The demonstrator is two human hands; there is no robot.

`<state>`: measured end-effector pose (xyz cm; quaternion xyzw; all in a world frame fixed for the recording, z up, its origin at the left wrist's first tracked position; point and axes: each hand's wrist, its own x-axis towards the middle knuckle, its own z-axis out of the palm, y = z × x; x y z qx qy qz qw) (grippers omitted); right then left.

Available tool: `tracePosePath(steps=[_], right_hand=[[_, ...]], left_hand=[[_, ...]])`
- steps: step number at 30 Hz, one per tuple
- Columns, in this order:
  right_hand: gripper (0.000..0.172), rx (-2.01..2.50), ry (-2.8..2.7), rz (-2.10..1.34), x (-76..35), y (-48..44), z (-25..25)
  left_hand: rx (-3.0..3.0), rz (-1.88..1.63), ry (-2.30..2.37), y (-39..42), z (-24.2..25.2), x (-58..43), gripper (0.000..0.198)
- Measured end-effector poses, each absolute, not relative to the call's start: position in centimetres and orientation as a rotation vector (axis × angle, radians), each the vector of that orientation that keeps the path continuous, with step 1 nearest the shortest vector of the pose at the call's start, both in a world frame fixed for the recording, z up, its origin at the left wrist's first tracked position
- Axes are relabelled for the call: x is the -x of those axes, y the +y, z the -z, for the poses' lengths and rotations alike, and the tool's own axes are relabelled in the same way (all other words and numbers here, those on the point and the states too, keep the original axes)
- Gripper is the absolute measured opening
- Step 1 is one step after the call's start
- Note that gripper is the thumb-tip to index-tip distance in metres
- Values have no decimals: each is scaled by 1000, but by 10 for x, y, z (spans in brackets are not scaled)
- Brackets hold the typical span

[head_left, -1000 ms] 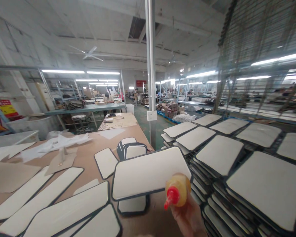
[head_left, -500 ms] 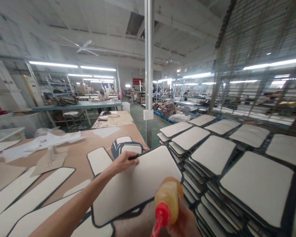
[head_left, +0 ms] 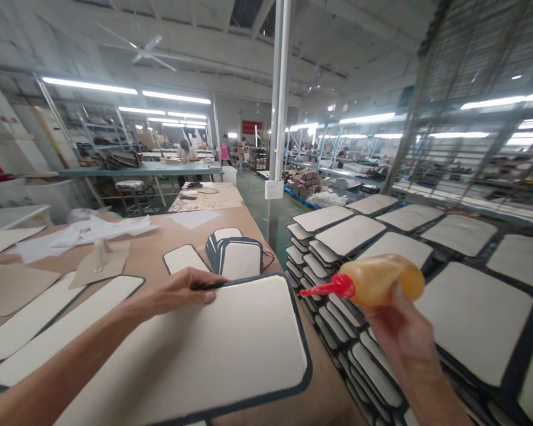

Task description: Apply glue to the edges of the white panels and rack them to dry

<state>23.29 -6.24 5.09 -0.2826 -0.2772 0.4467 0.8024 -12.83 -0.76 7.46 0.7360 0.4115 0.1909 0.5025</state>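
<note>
My left hand (head_left: 199,288) pinches the far edge of a large cream panel (head_left: 231,349) with a dark border and rounded corners. The panel is held over the brown-covered table. In my right hand (head_left: 400,325) is a squeeze bottle (head_left: 384,279) of yellowish liquid, lying nearly level with its red nozzle (head_left: 328,287) pointing left. The nozzle tip is just right of the panel's far right corner, apart from it. Behind the panel stands a stack of smaller dark-edged pieces (head_left: 241,258), beside a single small cream panel (head_left: 184,260).
On my right, racks hold several layers of cream panels (head_left: 479,319). A metal post (head_left: 278,118) with a socket box (head_left: 273,189) rises beyond the table's right edge. More long panels (head_left: 71,331) and white sheets (head_left: 89,234) lie to the left. People work in the background.
My right hand has moved up and right, turning the bottle from nozzle toward me to nozzle pointing left. The panel and my left hand have shifted left and nearer.
</note>
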Motion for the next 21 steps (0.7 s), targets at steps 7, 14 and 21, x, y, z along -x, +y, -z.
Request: tracePosePath(steps=[7, 14, 21], right_hand=[[45, 644, -795, -885, -233, -67, -61], [49, 703, -845, -886, -234, -74, -66], [50, 712, -931, -903, -241, -80, -65]], left_hand=[[-1749, -493, 1034, -19, -87, 135, 35], [-1726, -488, 1031, -31, -101, 135, 33], [-1615, -437, 1007, -37, -108, 129, 36]])
